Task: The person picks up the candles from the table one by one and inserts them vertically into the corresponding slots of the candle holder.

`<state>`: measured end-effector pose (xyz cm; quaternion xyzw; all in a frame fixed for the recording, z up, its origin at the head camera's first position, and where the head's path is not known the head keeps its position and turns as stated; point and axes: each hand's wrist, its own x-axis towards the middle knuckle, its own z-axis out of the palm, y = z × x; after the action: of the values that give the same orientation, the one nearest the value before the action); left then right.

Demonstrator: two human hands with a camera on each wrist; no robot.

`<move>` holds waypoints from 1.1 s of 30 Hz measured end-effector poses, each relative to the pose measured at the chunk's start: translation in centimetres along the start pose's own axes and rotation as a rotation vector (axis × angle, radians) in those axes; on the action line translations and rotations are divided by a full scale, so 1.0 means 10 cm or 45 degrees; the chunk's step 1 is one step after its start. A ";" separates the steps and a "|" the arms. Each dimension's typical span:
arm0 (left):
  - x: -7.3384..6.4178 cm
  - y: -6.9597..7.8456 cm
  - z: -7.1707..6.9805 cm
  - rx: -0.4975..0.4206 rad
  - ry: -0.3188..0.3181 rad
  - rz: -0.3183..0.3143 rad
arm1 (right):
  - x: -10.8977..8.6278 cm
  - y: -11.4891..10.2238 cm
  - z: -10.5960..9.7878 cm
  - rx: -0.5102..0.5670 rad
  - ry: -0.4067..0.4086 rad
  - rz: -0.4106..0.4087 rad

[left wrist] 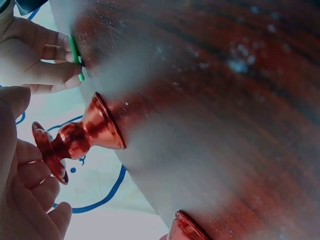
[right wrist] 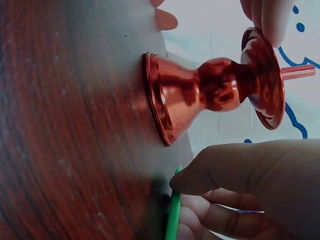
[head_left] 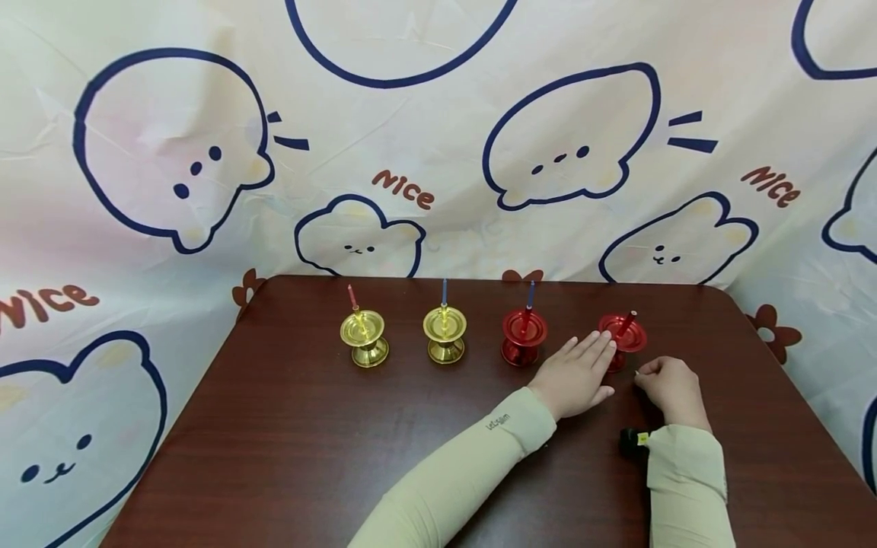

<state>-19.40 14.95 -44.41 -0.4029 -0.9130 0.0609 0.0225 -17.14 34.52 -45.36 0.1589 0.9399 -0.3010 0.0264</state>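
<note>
A red metal candle holder stands at the right end of a row, a thin red tube rising from its dish. My left hand reaches to its left side with fingers extended, fingertips touching the dish's rim. Just right of that holder, low over the table, my right hand pinches a slim green candle between thumb and fingers. The candle's pale tip points toward the holder's base in the right wrist view. Left of my left hand is a second red holder bearing a blue candle.
Two gold candle holders stand farther left, one with a blue candle, the other with a pinkish-red candle. The dark brown table ends at a printed cloth behind. A black device sits at my right wrist.
</note>
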 end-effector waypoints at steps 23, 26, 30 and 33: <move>0.02 0.00 0.01 -0.070 -0.020 -0.013 | 0.02 0.04 0.02 0.115 0.161 -0.041; 0.01 0.00 0.01 -0.079 -0.021 -0.018 | 0.01 0.03 0.02 0.132 0.195 -0.041; 0.01 0.01 0.00 -0.080 -0.015 -0.022 | 0.01 0.02 0.01 0.152 0.246 -0.024; 0.01 0.01 0.00 -0.079 -0.011 -0.024 | 0.00 0.01 0.00 0.174 0.278 -0.003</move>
<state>-19.38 15.07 -44.41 -0.3944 -0.9183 0.0339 0.0067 -17.09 34.57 -45.39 0.1909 0.9148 -0.3452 -0.0873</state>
